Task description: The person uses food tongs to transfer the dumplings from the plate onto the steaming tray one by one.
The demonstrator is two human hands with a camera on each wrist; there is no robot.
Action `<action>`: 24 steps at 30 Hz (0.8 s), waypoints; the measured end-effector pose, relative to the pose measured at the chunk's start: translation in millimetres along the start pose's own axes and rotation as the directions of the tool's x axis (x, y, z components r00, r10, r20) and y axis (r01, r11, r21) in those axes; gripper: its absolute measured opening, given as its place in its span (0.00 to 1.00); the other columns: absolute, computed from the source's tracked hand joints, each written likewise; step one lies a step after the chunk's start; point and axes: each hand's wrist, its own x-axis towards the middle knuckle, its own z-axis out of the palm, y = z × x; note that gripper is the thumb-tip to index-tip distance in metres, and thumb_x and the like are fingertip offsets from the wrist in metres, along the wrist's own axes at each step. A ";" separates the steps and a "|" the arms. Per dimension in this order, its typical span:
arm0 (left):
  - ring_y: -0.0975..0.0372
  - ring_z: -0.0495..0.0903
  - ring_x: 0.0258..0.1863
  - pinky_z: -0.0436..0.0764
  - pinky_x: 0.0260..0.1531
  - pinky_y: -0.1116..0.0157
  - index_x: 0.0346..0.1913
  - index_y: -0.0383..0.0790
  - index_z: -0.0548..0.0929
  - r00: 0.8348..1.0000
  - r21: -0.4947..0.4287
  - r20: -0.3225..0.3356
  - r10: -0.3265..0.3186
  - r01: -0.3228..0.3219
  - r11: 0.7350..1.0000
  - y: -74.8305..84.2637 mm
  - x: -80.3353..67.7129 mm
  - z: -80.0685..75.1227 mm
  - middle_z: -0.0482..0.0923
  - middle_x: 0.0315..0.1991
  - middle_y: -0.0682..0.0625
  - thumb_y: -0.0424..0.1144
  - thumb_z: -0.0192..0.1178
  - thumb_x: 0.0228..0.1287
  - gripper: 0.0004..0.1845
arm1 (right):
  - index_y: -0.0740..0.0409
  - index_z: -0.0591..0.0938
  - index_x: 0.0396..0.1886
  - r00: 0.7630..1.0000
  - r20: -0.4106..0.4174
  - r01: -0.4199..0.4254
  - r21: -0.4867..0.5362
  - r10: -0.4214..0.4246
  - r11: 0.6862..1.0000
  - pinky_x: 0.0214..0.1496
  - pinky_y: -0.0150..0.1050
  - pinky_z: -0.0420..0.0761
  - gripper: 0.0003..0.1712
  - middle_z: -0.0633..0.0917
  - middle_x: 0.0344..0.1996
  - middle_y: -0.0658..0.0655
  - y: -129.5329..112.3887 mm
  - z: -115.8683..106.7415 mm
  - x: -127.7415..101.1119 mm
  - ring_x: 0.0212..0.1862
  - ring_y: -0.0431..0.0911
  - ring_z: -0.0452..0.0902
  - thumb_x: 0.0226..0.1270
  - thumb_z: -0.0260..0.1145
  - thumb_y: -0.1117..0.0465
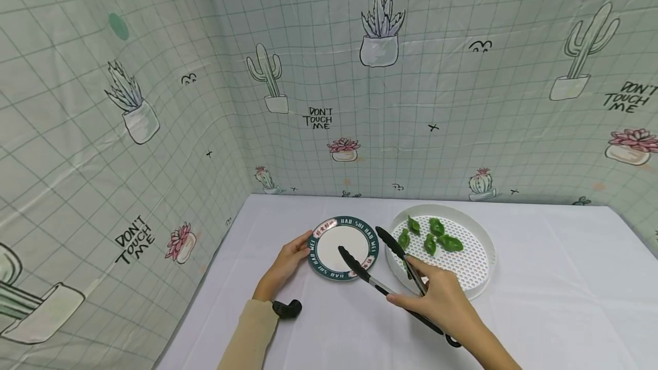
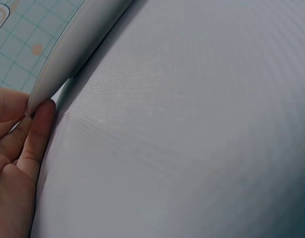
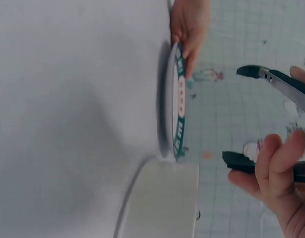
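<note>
A white plate (image 1: 339,249) with a dark green lettered rim is pinched at its left edge by my left hand (image 1: 285,260). The left wrist view has the thumb under that edge and the fingers (image 2: 11,105) over it. My right hand (image 1: 442,296) grips black-tipped metal tongs (image 1: 377,285) with their arms spread wide and nothing between the tips. One tip overlaps the plate in the head view, the other stands by the basket's left rim. The white round basket (image 1: 485,238) has a perforated bottom and holds several green leaf sprigs (image 1: 450,243).
A white cloth covers the table (image 1: 555,278). Behind and to the left hangs a grid-patterned curtain (image 1: 437,90) printed with cacti. A black device (image 1: 288,309) sits at my left wrist. The basket's outer wall (image 3: 162,198) shows close by the plate in the right wrist view.
</note>
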 end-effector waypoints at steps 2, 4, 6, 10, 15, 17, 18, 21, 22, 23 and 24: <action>0.45 0.63 0.71 0.58 0.72 0.48 0.73 0.30 0.65 1.000 -0.001 -0.001 -0.002 0.002 1.000 -0.4 0.2 -0.1 0.68 0.69 0.35 0.27 0.51 0.73 0.27 | 0.67 0.80 0.60 1.000 0.016 -0.010 -0.011 0.010 1.000 0.28 0.34 0.74 0.51 0.87 0.37 0.60 -4.2 7.2 2.0 0.30 0.42 0.75 0.40 0.83 0.39; 0.45 0.64 0.70 0.58 0.71 0.48 0.73 0.29 0.65 1.000 0.006 -0.001 0.003 -0.003 1.000 -0.6 0.5 0.0 0.68 0.68 0.34 0.27 0.51 0.73 0.27 | 0.69 0.80 0.60 1.000 0.025 -0.005 -0.020 0.006 1.000 0.31 0.37 0.76 0.52 0.86 0.47 0.65 -7.8 14.7 3.4 0.39 0.46 0.79 0.40 0.83 0.39; 0.45 0.64 0.70 0.58 0.72 0.49 0.73 0.30 0.64 1.000 0.002 -0.002 -0.002 0.002 1.000 -0.5 0.5 0.0 0.69 0.68 0.34 0.27 0.51 0.73 0.27 | 0.70 0.80 0.59 1.000 0.031 0.004 -0.019 -0.004 1.000 0.33 0.39 0.79 0.52 0.85 0.51 0.67 -10.6 22.3 4.6 0.44 0.51 0.81 0.40 0.83 0.39; 0.45 0.64 0.70 0.59 0.71 0.48 0.73 0.29 0.64 1.000 0.003 -0.002 0.002 -0.002 1.000 -1.1 1.0 -0.1 0.68 0.68 0.34 0.26 0.50 0.73 0.27 | 0.72 0.80 0.59 0.999 0.026 0.023 -0.013 -0.022 1.000 0.43 0.46 0.84 0.51 0.84 0.52 0.69 -13.0 37.9 7.5 0.51 0.58 0.82 0.42 0.82 0.40; 0.44 0.64 0.70 0.59 0.71 0.48 0.73 0.29 0.64 1.000 0.002 0.000 0.005 -0.005 1.000 -1.1 0.4 -0.6 0.68 0.69 0.34 0.26 0.50 0.73 0.27 | 0.75 0.79 0.58 0.999 0.004 0.041 -0.040 -0.040 0.998 0.55 0.55 0.81 0.50 0.82 0.53 0.72 -12.5 53.4 12.5 0.56 0.64 0.79 0.46 0.81 0.40; 0.44 0.65 0.70 0.59 0.71 0.48 0.73 0.29 0.64 1.000 0.008 0.003 0.007 -0.007 1.000 -0.7 0.0 -0.9 0.67 0.69 0.33 0.26 0.50 0.73 0.27 | 0.76 0.79 0.57 0.999 -0.009 0.053 -0.048 -0.053 0.997 0.56 0.56 0.80 0.49 0.82 0.53 0.72 -11.9 57.6 14.8 0.57 0.65 0.78 0.46 0.81 0.41; 0.44 0.65 0.70 0.59 0.71 0.48 0.73 0.29 0.64 1.000 0.009 0.005 0.009 -0.009 1.000 -0.6 -0.1 -0.9 0.67 0.69 0.33 0.26 0.50 0.73 0.27 | 0.76 0.79 0.57 0.998 -0.016 0.060 -0.051 -0.061 0.997 0.57 0.56 0.80 0.49 0.82 0.52 0.72 -11.6 59.3 16.0 0.57 0.65 0.78 0.46 0.81 0.42; 0.44 0.64 0.70 0.60 0.71 0.47 0.73 0.29 0.65 1.000 0.023 0.006 0.015 -0.016 1.000 -0.7 0.3 -1.0 0.67 0.69 0.33 0.27 0.50 0.73 0.26 | 0.76 0.80 0.56 0.997 -0.025 0.069 -0.060 -0.071 0.996 0.56 0.56 0.80 0.47 0.83 0.52 0.72 -10.5 63.1 19.7 0.56 0.65 0.79 0.46 0.82 0.44; 0.44 0.64 0.70 0.59 0.71 0.47 0.73 0.30 0.65 1.000 0.021 0.005 0.011 -0.011 1.000 -0.6 0.5 -1.1 0.67 0.69 0.34 0.27 0.50 0.73 0.27 | 0.76 0.80 0.56 0.997 -0.024 0.069 -0.060 -0.070 0.996 0.56 0.56 0.80 0.47 0.83 0.52 0.72 -10.0 64.2 20.9 0.56 0.65 0.79 0.45 0.82 0.44; 0.44 0.64 0.70 0.59 0.71 0.47 0.73 0.30 0.65 1.000 0.021 0.004 0.013 -0.013 1.000 -0.8 0.6 -1.1 0.67 0.69 0.34 0.27 0.51 0.73 0.27 | 0.76 0.80 0.55 0.997 -0.024 0.067 -0.061 -0.068 0.996 0.55 0.56 0.80 0.47 0.83 0.51 0.72 -9.6 65.0 21.8 0.56 0.65 0.79 0.45 0.82 0.44; 0.45 0.64 0.71 0.58 0.71 0.47 0.73 0.31 0.65 1.000 0.018 0.003 0.009 -0.009 1.000 -0.6 0.7 -1.0 0.68 0.69 0.34 0.27 0.51 0.73 0.27 | 0.76 0.80 0.55 0.997 -0.024 0.065 -0.060 -0.067 0.996 0.55 0.56 0.80 0.47 0.83 0.51 0.72 -9.0 65.9 22.8 0.56 0.65 0.79 0.45 0.82 0.45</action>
